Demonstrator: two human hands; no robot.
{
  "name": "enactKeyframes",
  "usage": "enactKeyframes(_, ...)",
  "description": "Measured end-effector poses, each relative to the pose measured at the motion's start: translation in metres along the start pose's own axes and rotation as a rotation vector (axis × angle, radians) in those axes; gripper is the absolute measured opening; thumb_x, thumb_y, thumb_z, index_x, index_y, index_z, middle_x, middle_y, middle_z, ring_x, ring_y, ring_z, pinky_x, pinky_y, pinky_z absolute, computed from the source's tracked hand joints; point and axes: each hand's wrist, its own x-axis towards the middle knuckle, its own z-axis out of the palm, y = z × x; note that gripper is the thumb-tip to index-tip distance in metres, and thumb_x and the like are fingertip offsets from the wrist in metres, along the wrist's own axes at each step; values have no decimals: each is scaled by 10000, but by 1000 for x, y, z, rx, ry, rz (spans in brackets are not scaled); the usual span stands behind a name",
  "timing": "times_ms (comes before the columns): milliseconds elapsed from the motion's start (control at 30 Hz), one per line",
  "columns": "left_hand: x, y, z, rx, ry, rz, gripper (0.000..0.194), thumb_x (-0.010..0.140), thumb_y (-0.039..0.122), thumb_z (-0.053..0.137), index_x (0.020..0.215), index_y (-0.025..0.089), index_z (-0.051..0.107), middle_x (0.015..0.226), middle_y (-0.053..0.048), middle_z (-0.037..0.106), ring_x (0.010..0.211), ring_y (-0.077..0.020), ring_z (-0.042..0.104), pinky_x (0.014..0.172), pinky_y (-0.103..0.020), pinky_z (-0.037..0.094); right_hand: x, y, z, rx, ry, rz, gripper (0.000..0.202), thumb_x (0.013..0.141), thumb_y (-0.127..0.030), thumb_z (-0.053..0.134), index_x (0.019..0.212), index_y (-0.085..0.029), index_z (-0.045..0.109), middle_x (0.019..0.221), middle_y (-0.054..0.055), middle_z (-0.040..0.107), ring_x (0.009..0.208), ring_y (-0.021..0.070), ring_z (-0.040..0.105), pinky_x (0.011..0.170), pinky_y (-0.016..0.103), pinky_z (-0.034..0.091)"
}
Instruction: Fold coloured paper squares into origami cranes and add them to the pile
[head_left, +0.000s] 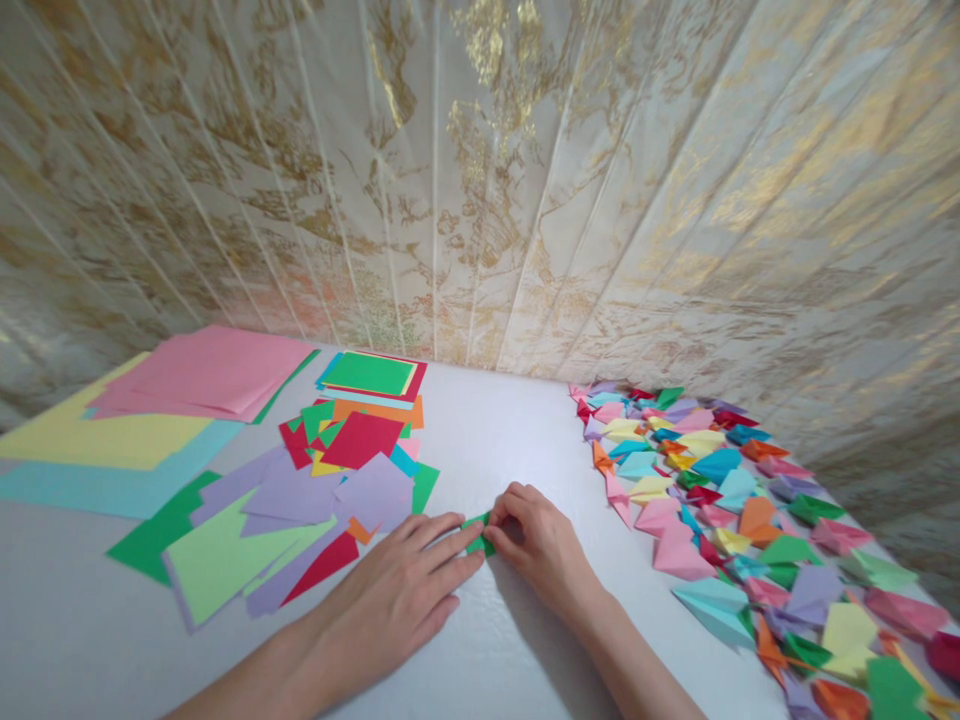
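A small piece of green paper [475,537] lies on the white table between my hands, mostly covered by fingers. My left hand [409,570] rests flat with its fingers stretched out, their tips pressing on the paper's left part. At the paper's right edge, my right hand [536,540] has thumb and forefinger pinched together on it. How the paper is folded is hidden under the fingers. Just left of my left hand are loose purple sheets [296,487], a light green sheet [214,555] and a dark red piece [322,567].
Many folded paper shapes [720,465] in mixed colours cover the table's right side. Large pink sheets [217,365] lie over yellow and blue ones at the far left. A neat stack of cut paper [371,375] sits at the back, before a gold-patterned curtain [480,200].
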Motion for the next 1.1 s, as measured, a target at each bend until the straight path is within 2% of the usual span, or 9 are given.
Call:
enactKeyframes(233, 2, 2, 0, -16, -21, -31, 399, 897, 148, 573, 1288, 231, 556, 1453, -41, 531, 1294, -272, 482, 1037, -455, 391, -1, -3, -1, 13, 26, 11, 149, 811, -75, 667, 737, -190, 608, 776, -6, 599, 780, 168, 548, 731, 286, 415)
enactKeyframes(467, 2, 2, 1, -44, -16, -65, 324, 930, 206, 554, 1249, 258, 584, 1454, -7, 534, 1296, -253, 495, 1049, -439, 388, -3, 0, 4, -6, 54, -5, 161, 807, -64, 653, 746, -195, 581, 785, 3, 600, 781, 178, 547, 710, 290, 415)
enactKeyframes(667, 3, 5, -2, -34, -11, -79, 377, 934, 210, 552, 1309, 251, 550, 1453, -28, 535, 1309, -249, 490, 1049, -443, 401, -8, 0, 4, 67, 80, -20, 245, 746, -55, 667, 911, -194, 552, 831, 4, 594, 803, 187, 552, 750, 315, 429)
enactKeyframes(833, 3, 6, 0, -41, -25, -95, 402, 940, 208, 537, 1337, 271, 531, 1471, -18, 514, 1316, -256, 487, 1045, -462, 413, -9, -1, 2, 84, 69, -23, 279, 714, -58, 649, 933, -196, 544, 839, 3, 582, 808, 189, 538, 761, 323, 424)
enactKeyframes(1000, 3, 7, -1, -50, -32, -97, 366, 932, 181, 528, 1288, 254, 570, 1474, -22, 510, 1324, -257, 480, 1059, -457, 407, -5, 7, 3, 153, 69, -9, 256, 738, -71, 588, 954, -203, 550, 836, -2, 581, 805, 177, 554, 753, 300, 431)
enactKeyframes(1100, 4, 9, -3, -62, -38, -108, 350, 913, 156, 534, 1245, 246, 598, 1462, -15, 526, 1321, -254, 482, 1073, -448, 401, -1, 14, 3, 193, 86, 27, 243, 753, -89, 548, 967, -203, 555, 819, -8, 591, 751, 162, 558, 683, 269, 426)
